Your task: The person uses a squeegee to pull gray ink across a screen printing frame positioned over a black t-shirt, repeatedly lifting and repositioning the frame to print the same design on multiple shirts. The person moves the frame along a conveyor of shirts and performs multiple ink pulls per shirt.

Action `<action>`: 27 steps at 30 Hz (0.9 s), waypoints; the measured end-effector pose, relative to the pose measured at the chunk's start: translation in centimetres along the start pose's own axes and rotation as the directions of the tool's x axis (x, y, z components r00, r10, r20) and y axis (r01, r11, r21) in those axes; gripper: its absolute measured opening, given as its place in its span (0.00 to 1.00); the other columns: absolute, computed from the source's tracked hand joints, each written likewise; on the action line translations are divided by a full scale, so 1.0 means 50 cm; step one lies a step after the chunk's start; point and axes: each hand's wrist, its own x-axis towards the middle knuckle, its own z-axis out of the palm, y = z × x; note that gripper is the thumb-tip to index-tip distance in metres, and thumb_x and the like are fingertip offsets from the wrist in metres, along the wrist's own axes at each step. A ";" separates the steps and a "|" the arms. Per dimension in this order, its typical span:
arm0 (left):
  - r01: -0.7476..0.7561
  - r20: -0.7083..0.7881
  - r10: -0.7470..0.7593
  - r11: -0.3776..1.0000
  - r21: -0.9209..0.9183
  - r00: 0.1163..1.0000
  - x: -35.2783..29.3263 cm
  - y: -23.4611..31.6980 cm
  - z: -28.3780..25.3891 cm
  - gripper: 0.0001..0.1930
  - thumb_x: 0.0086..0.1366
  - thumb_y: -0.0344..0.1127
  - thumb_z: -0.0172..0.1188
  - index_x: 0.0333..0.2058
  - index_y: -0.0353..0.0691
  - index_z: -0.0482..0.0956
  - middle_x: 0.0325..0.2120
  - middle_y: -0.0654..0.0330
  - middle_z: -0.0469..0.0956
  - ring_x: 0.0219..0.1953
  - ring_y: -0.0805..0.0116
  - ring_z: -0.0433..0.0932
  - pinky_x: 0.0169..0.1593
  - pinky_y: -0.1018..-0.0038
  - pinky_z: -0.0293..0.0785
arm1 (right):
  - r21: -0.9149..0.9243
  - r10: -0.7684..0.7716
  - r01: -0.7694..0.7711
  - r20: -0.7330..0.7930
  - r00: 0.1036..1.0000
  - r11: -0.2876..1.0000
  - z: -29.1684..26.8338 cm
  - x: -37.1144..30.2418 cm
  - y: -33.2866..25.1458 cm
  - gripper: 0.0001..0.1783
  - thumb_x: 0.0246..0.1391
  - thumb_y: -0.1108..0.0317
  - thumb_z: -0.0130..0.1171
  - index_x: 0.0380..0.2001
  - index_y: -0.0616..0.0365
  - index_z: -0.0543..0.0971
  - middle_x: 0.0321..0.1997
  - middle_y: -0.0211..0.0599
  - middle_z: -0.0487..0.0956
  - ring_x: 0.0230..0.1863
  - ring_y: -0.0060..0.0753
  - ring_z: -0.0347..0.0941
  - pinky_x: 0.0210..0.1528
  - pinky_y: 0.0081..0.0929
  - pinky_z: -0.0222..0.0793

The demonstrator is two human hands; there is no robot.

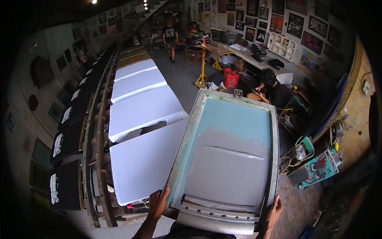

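Note:
A screen printing frame (274, 147) is held up in front of me, tilted, with pale blue mesh at its far part. Grey ink (230, 175) coats the nearer part of the mesh. My left hand (158, 204) grips the frame's left side near its lower corner. On the opposite side, my right hand (273, 211) holds the right edge. A squeegee (217, 219) with a row of dark screws lies across the near end of the frame, its blade against the ink. A metal clamp (238, 93) sits on the far edge.
Left of the frame, white shirts (147, 163) lie on boards along a long rack (104, 159). Beyond the rail, black shirts (67, 185) carry white prints. A seated person (270, 85) looks at a phone; another person (170, 38) stands in the aisle. A painted box (320, 169) is at right.

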 end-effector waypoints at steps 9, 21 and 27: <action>-0.008 -0.202 -0.039 0.974 -0.227 0.979 0.170 0.151 0.305 0.31 0.78 0.57 0.63 0.27 0.30 0.78 0.21 0.63 0.68 0.30 0.71 0.62 0.36 0.66 0.62 | -0.098 -0.050 0.068 0.183 0.982 0.993 0.245 0.503 -0.027 0.40 0.72 0.33 0.57 0.44 0.70 0.78 0.28 0.34 0.74 0.30 0.27 0.66 0.35 0.34 0.66; 0.124 -0.363 -0.333 0.861 -0.493 0.870 0.357 0.445 0.614 0.37 0.79 0.64 0.57 0.26 0.30 0.78 0.20 0.57 0.76 0.23 0.68 0.71 0.30 0.64 0.68 | -0.047 -0.148 0.196 0.494 0.857 0.979 0.651 1.052 -0.154 0.44 0.69 0.33 0.62 0.53 0.74 0.82 0.33 0.41 0.82 0.37 0.33 0.77 0.45 0.35 0.74; 0.139 -0.494 -0.420 0.850 -0.508 0.761 0.530 0.486 0.658 0.41 0.78 0.69 0.54 0.25 0.30 0.79 0.17 0.54 0.78 0.19 0.64 0.74 0.27 0.62 0.71 | -0.050 -0.092 0.178 0.702 0.706 0.983 0.925 1.168 -0.239 0.41 0.68 0.34 0.64 0.52 0.70 0.85 0.37 0.47 0.88 0.41 0.35 0.82 0.48 0.34 0.76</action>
